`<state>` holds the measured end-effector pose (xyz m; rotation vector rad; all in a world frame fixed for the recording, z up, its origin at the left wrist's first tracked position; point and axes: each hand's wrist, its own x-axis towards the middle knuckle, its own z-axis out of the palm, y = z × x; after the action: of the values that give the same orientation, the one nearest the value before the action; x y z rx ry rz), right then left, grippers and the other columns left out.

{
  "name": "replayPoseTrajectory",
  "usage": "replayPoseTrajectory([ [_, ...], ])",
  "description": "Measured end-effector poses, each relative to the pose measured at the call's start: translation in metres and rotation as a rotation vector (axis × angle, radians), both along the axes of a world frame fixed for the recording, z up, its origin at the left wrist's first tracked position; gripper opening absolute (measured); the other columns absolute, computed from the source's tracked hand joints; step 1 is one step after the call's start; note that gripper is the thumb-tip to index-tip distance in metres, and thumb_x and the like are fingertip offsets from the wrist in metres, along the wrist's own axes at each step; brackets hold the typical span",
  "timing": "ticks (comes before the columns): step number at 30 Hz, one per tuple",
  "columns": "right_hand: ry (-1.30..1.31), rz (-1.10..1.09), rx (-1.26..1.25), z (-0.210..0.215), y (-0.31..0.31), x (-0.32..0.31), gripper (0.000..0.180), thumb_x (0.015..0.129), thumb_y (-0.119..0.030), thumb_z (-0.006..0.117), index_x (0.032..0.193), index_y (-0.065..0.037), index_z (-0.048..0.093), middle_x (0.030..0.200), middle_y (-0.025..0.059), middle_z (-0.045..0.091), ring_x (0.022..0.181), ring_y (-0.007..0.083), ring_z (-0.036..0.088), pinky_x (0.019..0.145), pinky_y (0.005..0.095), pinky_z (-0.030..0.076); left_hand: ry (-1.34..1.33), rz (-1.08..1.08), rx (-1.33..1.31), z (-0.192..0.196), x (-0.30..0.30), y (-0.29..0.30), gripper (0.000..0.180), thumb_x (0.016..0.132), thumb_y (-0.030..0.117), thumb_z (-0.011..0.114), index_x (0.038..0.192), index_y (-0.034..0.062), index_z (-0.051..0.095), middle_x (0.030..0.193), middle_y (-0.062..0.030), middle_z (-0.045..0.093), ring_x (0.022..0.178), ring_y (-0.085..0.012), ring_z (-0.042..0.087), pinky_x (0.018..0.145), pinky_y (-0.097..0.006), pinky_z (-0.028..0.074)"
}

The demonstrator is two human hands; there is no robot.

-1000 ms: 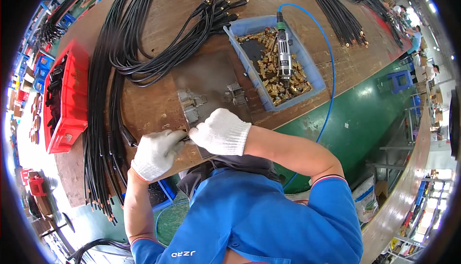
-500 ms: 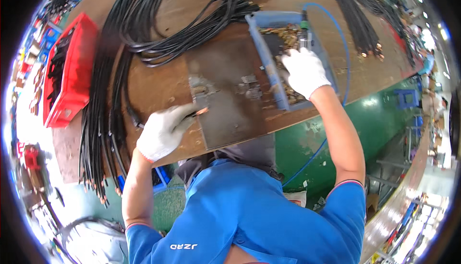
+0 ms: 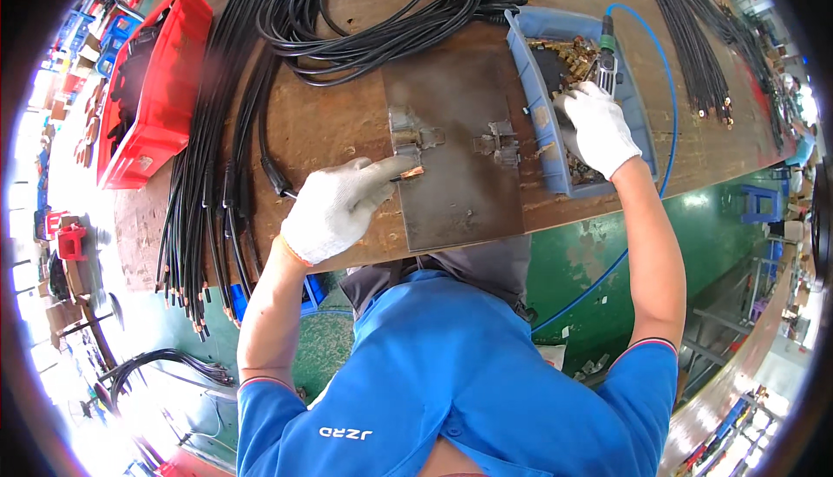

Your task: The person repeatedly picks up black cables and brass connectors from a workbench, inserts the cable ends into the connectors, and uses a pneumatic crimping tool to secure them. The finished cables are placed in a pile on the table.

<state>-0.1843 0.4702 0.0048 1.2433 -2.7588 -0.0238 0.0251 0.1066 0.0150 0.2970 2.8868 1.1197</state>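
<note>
The black cable (image 3: 276, 178) end with its brass tip lies at the metal plate's (image 3: 451, 156) left edge, pinched in my left hand (image 3: 334, 208). I should keep it steady and level beside the clamp (image 3: 415, 136). My right hand (image 3: 599, 126) reaches into the blue bin (image 3: 646, 130) of brass fittings (image 3: 568, 56) on the right; whether it grips anything I cannot tell.

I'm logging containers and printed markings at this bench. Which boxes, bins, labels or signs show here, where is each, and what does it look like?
Red bin: far left of the bench, rectangular plastic crate, dark contents.
Blue tray: right of the metal plate, shallow and rectangular, holding brass fittings; the right hand reaches into it.
Shirt lettering: small white print on the blue shirt, bottom centre.
No screens or signs can be made out.
</note>
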Motion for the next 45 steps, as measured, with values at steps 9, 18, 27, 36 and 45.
replayPoseTrajectory([
  [9, -0.729, -0.262, -1.338, 0.033, -0.012, 0.029, 0.029, 0.098, -0.002, 0.066, 0.127, -0.003, 0.067, 0.110, 0.0060, 0.069, 0.099, 0.0210, 0.074, 0.082, 0.0335, 0.063, 0.034, 0.011, 0.050, 0.004, 0.000, -0.001, 0.047, 0.095, 0.000, 0.065, 0.140, 0.0132, 0.071, 0.089, -0.0200, 0.069, 0.079, -0.0380, 0.067, 0.075, -0.042, 0.056],
  [18, -1.640, -0.187, -1.693, -0.006, -0.110, 0.100, 0.022, 0.101, -0.001, 0.069, 0.122, 0.004, 0.074, 0.113, 0.0173, 0.078, 0.091, 0.0266, 0.078, 0.073, 0.0362, 0.065, 0.079, 0.087, 0.098, 0.011, 0.002, 0.000, 0.045, 0.096, -0.001, 0.064, 0.139, 0.0100, 0.071, 0.087, -0.0174, 0.068, 0.080, -0.0364, 0.069, 0.075, -0.042, 0.055],
  [27, -1.857, -0.175, -1.664, -0.024, -0.138, 0.110, 0.021, 0.103, -0.005, 0.068, 0.123, 0.003, 0.074, 0.109, 0.0138, 0.078, 0.092, 0.0225, 0.075, 0.075, 0.0354, 0.060, 0.120, 0.101, 0.088, 0.013, 0.003, -0.001, 0.053, 0.091, -0.003, 0.065, 0.142, 0.0115, 0.069, 0.086, -0.0164, 0.067, 0.081, -0.0358, 0.069, 0.074, -0.044, 0.055],
  [36, -1.861, -0.131, -1.666, -0.024, -0.143, 0.111, 0.023, 0.103, -0.003, 0.067, 0.125, 0.004, 0.071, 0.110, 0.0153, 0.078, 0.096, 0.0253, 0.077, 0.077, 0.0373, 0.062, 0.173, 0.094, 0.103, 0.006, 0.000, 0.000, 0.056, 0.089, -0.003, 0.068, 0.142, 0.0124, 0.069, 0.084, -0.0151, 0.066, 0.078, -0.0349, 0.069, 0.073, -0.043, 0.056],
  [45, -1.800, -0.175, -1.608, -0.023, -0.139, 0.110, 0.022, 0.102, -0.002, 0.068, 0.123, 0.004, 0.072, 0.107, 0.0135, 0.078, 0.093, 0.0225, 0.077, 0.077, 0.0361, 0.064, 0.226, 0.081, -0.072, 0.004, 0.000, 0.002, 0.058, 0.086, 0.000, 0.068, 0.142, 0.0151, 0.069, 0.081, -0.0123, 0.066, 0.074, -0.0334, 0.070, 0.067, -0.043, 0.056],
])
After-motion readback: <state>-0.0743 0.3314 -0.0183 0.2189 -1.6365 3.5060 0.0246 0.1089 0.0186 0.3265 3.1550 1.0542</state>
